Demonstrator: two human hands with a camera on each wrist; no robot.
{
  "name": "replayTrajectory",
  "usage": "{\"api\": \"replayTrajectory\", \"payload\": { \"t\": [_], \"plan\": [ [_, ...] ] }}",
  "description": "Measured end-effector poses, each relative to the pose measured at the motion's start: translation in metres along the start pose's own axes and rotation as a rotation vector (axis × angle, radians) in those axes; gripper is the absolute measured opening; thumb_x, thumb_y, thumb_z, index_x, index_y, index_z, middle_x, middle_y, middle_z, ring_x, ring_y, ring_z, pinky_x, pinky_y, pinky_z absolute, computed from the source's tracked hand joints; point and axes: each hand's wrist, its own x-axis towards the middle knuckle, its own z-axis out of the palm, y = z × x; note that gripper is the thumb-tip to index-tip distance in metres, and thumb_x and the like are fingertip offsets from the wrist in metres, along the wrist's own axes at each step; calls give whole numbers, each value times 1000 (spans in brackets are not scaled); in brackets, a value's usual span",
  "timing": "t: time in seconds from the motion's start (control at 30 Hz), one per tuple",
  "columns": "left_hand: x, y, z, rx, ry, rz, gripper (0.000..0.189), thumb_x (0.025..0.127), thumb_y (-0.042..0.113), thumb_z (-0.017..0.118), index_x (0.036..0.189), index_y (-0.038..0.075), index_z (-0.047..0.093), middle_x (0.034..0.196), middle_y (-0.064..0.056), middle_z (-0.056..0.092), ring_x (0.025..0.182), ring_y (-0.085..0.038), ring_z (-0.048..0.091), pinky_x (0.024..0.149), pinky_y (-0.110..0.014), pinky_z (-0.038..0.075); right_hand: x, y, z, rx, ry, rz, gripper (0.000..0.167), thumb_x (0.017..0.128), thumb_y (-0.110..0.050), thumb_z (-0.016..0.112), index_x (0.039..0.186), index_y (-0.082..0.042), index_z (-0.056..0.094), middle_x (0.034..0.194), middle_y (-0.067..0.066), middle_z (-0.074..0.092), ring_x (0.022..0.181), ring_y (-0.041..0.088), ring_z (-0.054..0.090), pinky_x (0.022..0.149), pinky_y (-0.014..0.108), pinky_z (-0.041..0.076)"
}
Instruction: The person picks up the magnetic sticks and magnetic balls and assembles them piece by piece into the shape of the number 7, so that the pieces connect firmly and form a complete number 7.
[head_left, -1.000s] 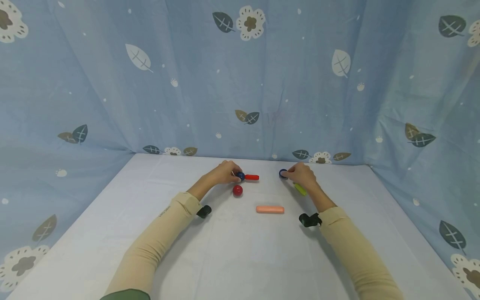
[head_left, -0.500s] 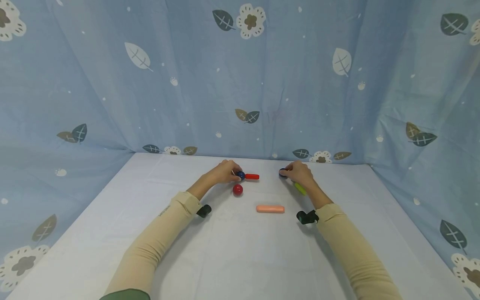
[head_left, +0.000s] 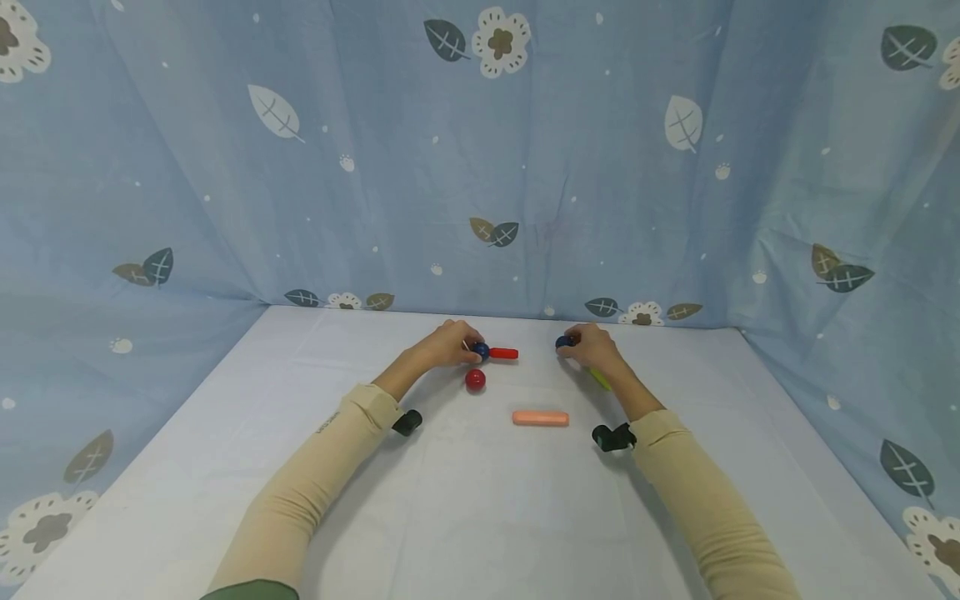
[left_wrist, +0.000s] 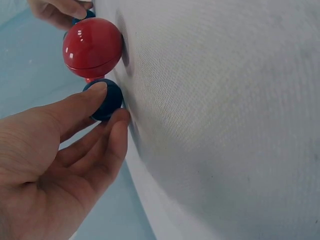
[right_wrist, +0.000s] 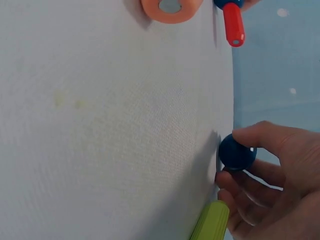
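My left hand (head_left: 448,343) pinches a dark blue ball (left_wrist: 111,102) between thumb and fingers at the back of the table. From that ball a short red rod (head_left: 504,353) points to the right, its end against the ball. Further right, my right hand (head_left: 594,345) grips a second blue ball (right_wrist: 236,152) with thumb and fingertips, close over the cloth. A yellow-green rod (right_wrist: 212,220) lies just below the right hand, partly hidden by it in the head view. In front of the left hand rests a glossy red ball (head_left: 476,380).
An orange rod (head_left: 541,417) with a grey disc on its end lies mid-table, nearer the person. Dark wrist cameras (head_left: 613,437) hang under both sleeves. A blue patterned curtain (head_left: 525,167) rises behind the white-covered table (head_left: 480,517).
The right hand has shifted slightly left with its blue ball, away from the yellow-green rod. Left hand, red rod, red ball and orange rod stay in place.
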Motion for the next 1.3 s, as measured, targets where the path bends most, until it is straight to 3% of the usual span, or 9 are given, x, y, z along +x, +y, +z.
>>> {"api": "replayTrajectory", "payload": {
  "t": [0.23,0.9,1.3],
  "plan": [
    [-1,-1,-1,-12,4,5,40,88,14,73,127,5,65,116,-11,71,107,-21,66,94,-33,55,0,-1,2,32,-3,-18,49,92,-20,66,136,-1,54,133,23,58,122,38,56,103,50,47],
    [-1,-1,1,-19,8,-12,40,88,13,73,126,6,66,115,-10,71,107,-21,66,96,-32,54,-3,-1,3,39,-18,-56,45,93,-17,64,134,-2,55,131,24,59,120,39,56,103,52,46],
    [-1,-1,-1,-2,8,10,40,88,15,73,126,6,65,115,-10,71,107,-21,66,95,-33,54,-5,-2,2,49,-23,-57,44,91,-17,65,132,-2,56,129,22,60,117,36,57,102,50,47]
  ]
}}
